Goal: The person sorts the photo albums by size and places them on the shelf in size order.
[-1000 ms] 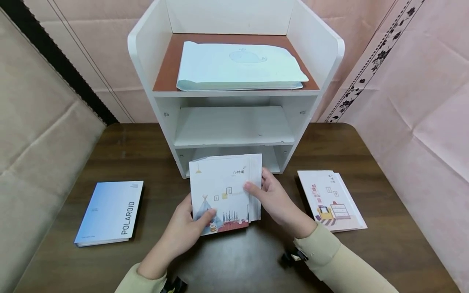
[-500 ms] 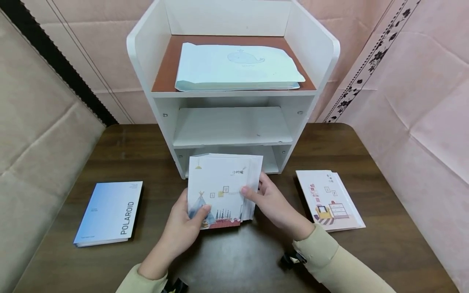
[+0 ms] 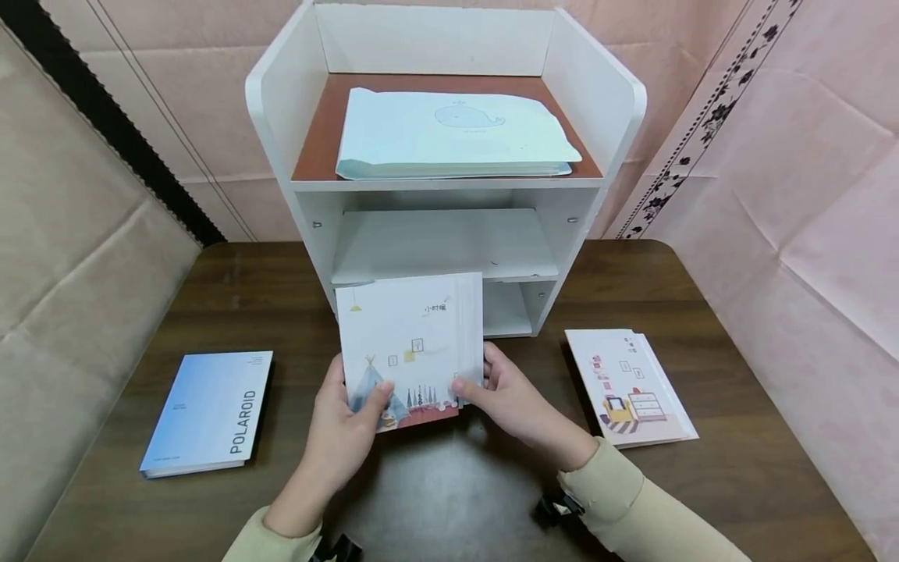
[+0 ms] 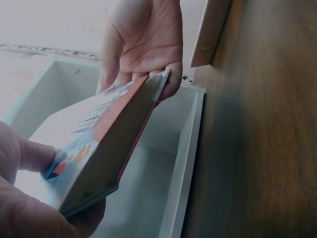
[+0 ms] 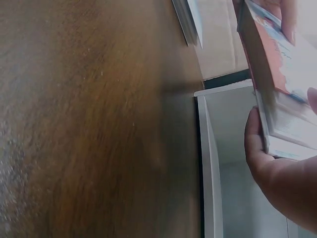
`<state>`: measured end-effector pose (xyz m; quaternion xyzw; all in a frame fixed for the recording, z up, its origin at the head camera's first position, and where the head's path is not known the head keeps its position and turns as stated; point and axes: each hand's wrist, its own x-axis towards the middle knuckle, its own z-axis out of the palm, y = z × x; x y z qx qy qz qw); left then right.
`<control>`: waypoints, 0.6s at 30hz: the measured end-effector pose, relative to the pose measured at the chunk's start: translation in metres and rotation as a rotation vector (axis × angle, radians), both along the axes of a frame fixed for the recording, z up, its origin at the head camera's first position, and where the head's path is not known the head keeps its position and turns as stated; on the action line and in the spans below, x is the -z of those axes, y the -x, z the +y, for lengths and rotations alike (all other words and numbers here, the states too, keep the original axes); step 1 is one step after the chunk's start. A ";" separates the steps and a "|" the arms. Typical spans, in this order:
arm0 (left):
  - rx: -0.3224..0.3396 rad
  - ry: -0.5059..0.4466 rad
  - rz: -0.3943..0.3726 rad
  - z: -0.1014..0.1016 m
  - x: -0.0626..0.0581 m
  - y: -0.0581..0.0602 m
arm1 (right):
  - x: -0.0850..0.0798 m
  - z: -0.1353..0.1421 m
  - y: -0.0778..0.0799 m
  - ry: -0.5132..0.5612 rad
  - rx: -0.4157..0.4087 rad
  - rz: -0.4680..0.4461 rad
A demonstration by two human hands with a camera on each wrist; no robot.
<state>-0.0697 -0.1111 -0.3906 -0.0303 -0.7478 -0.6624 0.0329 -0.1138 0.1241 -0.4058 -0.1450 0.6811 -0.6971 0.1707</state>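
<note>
A thick square book (image 3: 414, 351), its white cover printed with a tent and a red strip, is held above the table in front of the shelf. My left hand (image 3: 344, 425) grips its lower left side, thumb on the cover and fingers beneath. On the right edge, my right hand (image 3: 516, 402) pinches it with the thumb on top. The left wrist view shows the thickness of the book (image 4: 99, 144) between both hands. From the right wrist, the right hand's fingers (image 5: 255, 144) show under the book, whose layers are slightly fanned at that side.
A white shelf unit (image 3: 449, 187) stands behind the hands, with a pale whale-print packet (image 3: 456, 136) on its brown top. A blue POLAROID book (image 3: 207, 414) lies at left on the wooden table (image 3: 449, 499). Another illustrated book (image 3: 628, 386) lies at right.
Both hands have shifted a little left with the book, and its far edge has risen to cover more of the shelf's lower opening. The other books stay where they were.
</note>
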 end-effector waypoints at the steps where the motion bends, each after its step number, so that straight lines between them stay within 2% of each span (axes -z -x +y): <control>1: 0.004 -0.008 0.005 0.000 0.000 0.000 | 0.000 0.000 0.000 -0.004 0.010 0.002; 5: 0.027 -0.016 0.042 -0.001 -0.001 0.002 | 0.001 -0.002 -0.002 -0.004 0.059 0.015; 9: 0.077 0.023 0.086 -0.004 -0.002 0.004 | -0.002 -0.006 -0.005 0.018 0.102 0.056; 15: 0.163 0.098 0.085 -0.009 -0.003 0.006 | -0.011 -0.005 -0.007 0.024 0.158 0.152; 18: 0.196 0.086 0.082 -0.008 0.000 0.005 | -0.013 -0.004 -0.005 0.038 0.185 0.158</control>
